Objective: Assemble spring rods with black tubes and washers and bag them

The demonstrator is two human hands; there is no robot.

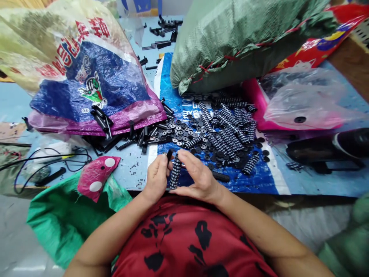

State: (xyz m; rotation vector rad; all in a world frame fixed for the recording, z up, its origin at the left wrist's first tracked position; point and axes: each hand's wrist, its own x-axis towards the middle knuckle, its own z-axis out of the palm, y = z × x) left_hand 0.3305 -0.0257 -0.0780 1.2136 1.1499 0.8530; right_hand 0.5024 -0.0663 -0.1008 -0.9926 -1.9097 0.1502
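Near the table's front edge, my left hand (158, 176) and my right hand (196, 176) both grip one black rod stacked with small washers (175, 173). The rod's bare black tip pokes out above my left fingers. Just beyond the hands lies a heap of loose black washers (180, 132) on a blue woven sheet (253, 179). Several finished washer-covered rods (227, 129) are piled to the right of the washers. Plain black rods (138, 138) lie scattered to the left of the heap.
A blue and purple printed sack (95, 84) sits at the left, a stuffed green woven sack (230, 42) at the back right. Clear plastic bags (302, 100) lie on the right. A green bag (66, 215) hangs at the front left, with cables (57, 159) nearby.
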